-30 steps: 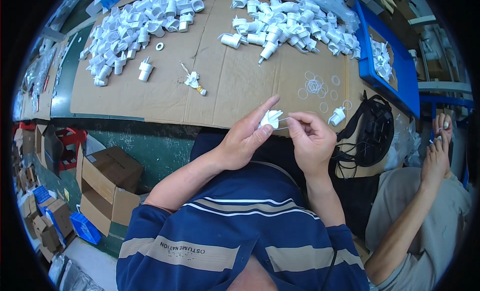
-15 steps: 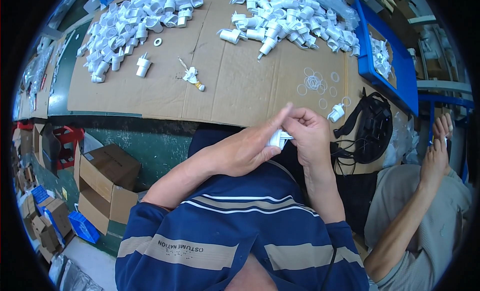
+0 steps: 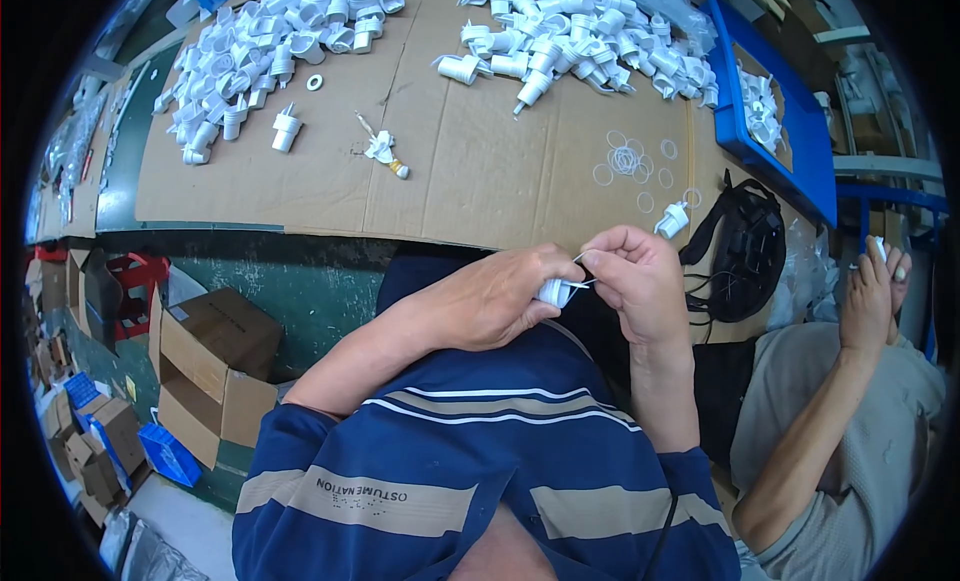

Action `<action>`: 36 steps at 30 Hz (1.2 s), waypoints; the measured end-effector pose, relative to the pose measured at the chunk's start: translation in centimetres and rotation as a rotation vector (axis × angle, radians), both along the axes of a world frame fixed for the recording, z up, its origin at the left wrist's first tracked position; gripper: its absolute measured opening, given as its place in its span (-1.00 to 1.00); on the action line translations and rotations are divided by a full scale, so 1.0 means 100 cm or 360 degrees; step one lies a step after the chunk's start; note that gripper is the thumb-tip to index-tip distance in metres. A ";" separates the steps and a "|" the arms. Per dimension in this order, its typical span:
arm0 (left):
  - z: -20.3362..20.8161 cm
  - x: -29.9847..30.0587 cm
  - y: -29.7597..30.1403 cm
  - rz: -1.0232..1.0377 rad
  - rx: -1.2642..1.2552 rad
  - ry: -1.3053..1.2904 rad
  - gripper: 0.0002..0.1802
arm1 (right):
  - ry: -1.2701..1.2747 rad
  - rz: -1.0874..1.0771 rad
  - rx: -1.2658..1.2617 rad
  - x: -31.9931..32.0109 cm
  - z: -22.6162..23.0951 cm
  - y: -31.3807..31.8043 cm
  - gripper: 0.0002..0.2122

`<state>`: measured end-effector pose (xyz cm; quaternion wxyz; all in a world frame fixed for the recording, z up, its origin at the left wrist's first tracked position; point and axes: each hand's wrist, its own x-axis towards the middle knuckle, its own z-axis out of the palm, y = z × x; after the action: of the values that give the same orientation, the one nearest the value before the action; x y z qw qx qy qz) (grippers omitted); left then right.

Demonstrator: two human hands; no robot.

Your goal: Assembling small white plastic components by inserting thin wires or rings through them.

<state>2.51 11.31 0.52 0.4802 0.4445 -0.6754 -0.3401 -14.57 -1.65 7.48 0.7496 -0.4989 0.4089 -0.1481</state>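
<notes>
In front of my body, my left hand (image 3: 490, 299) is closed around a white plastic fitting (image 3: 556, 293) with a thin spout pointing right. My right hand (image 3: 642, 286) pinches a thin clear ring (image 3: 579, 258) between thumb and forefinger beside the fitting's end; part of the ring is hidden by the fingers. Just beyond my right hand, another white fitting (image 3: 672, 219) lies at the table edge. Several loose thin rings (image 3: 626, 161) are scattered on the cardboard table cover (image 3: 480, 171) farther up.
Piles of white fittings lie at the far left (image 3: 270, 51) and far right (image 3: 590, 36). A blue bin (image 3: 735, 121) with more parts stands right, near a black strapped bag (image 3: 745, 246). A small brush-like tool (image 3: 381, 149) lies mid-table. A co-worker's hands (image 3: 868, 301) hold a white piece at right.
My right hand has moved slightly right and down, away from the fitting, with the ring now showing between its fingertips. My left fingers have curled in over the fitting. The co-worker's hands shifted.
</notes>
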 end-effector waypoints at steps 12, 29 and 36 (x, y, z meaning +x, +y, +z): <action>-0.014 -0.026 0.010 -0.0025 0.0203 0.1089 -0.64 | 0.0070 0.0061 -0.0037 -0.011 0.005 0.015 -0.93; -0.009 -0.034 0.007 -0.0273 0.0778 0.2864 -0.57 | 0.0084 -0.0035 -0.0103 -0.002 -0.018 0.014 -0.92; -0.010 -0.033 0.007 -0.0278 0.0819 0.2863 -0.58 | -0.0019 -0.0126 -0.0067 0.000 -0.017 0.014 -0.92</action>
<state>-0.74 11.98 -0.49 0.6814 0.0550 0.0143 -0.7297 -14.55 -0.25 5.79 0.7349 -0.4971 0.4207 -0.1891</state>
